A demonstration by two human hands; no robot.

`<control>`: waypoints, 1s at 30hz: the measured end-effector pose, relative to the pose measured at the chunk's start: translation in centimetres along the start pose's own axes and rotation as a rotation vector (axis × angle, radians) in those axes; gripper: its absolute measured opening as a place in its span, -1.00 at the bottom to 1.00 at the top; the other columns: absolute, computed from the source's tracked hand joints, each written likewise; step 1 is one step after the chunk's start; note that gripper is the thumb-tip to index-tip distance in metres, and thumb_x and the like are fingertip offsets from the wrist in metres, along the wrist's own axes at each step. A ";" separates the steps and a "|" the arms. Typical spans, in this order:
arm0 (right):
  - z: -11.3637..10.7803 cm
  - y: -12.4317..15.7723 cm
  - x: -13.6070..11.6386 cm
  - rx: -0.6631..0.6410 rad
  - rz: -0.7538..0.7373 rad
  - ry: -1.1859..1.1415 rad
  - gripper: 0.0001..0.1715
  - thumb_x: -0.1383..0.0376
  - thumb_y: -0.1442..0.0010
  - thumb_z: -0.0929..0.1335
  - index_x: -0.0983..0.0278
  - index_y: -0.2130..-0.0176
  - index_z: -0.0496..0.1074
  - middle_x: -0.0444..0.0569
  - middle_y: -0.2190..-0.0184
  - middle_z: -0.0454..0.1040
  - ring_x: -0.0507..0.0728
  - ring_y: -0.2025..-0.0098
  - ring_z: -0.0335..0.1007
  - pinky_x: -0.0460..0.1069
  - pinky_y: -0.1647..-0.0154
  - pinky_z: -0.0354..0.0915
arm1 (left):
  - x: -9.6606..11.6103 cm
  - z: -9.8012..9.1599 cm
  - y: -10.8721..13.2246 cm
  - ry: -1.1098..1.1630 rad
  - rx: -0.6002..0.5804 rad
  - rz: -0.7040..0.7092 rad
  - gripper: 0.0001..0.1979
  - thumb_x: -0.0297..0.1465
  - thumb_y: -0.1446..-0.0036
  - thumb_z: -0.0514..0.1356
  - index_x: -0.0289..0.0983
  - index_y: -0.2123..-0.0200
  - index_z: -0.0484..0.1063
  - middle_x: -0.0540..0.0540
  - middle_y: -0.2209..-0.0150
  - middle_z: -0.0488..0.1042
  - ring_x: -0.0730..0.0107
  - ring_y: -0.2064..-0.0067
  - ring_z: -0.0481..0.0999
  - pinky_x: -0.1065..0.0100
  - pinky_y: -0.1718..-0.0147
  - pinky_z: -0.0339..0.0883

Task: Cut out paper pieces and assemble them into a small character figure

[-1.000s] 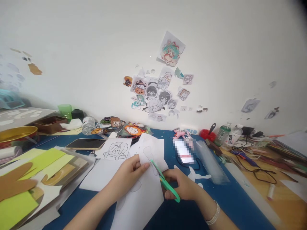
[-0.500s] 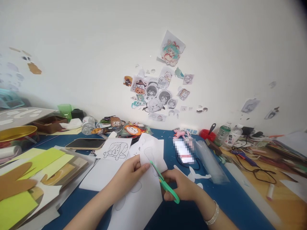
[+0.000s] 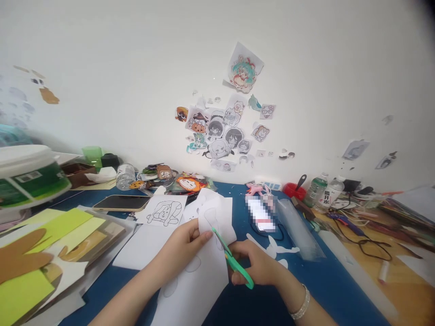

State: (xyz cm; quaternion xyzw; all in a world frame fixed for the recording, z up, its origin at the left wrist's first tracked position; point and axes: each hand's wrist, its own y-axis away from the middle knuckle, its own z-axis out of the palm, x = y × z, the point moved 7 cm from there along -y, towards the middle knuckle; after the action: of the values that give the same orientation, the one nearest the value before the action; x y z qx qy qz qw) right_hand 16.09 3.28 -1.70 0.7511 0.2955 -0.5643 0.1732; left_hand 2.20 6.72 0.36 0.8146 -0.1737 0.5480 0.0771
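- The left hand (image 3: 185, 240) is pinching the white sheet (image 3: 207, 276) near its upper left edge, thumb pressing on the front, other fingers curling behind.
- The right hand (image 3: 256, 262) is grasping the green scissors (image 3: 239, 268) by the handles; how its fingers are sitting in the loops is partly hidden.
- The sheet is standing between the hands, its upper part rising above the blue surface (image 3: 258, 308), its length running from the near edge of view away from the person.
- The scissors' long axis is slanting from the right hand up and leftward across the sheet, the tip pointing just beside the left thumb; whether they are touching cannot be told.
- A pencilled outline (image 3: 210, 216) is lying just beyond that tip, nearer the left hand than the right.
- White cut-outs (image 3: 273, 246) are lying beyond the right hand.
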 end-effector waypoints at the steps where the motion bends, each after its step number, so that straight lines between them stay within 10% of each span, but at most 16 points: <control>1: 0.0 0.0 0.0 -0.001 -0.004 0.006 -0.50 0.01 0.09 0.42 0.34 0.27 0.44 -0.11 0.49 0.40 0.03 0.48 0.29 -0.06 0.40 0.28 | 0.0 0.0 0.0 0.005 -0.005 -0.001 -0.70 -0.14 -0.04 0.06 -0.22 0.54 0.14 0.15 0.62 -0.03 0.50 0.57 0.03 0.45 0.59 -0.08; 30: 0.0 0.2 0.0 -0.045 -0.013 0.007 -0.49 0.06 0.06 0.42 0.32 0.17 0.45 -0.08 0.43 0.41 0.06 0.43 0.31 -0.04 0.35 0.27 | 0.5 -0.1 0.3 -0.010 -0.008 -0.009 -0.69 -0.11 0.02 0.10 -0.25 0.53 0.31 0.10 0.65 0.21 0.48 0.59 0.15 0.45 0.63 -0.01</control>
State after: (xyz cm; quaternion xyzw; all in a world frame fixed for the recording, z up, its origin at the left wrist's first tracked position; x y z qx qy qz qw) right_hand 16.26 3.15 -1.72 0.7473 0.3135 -0.5559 0.1853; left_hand 2.12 6.35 0.82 0.8177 -0.1726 0.5431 0.0819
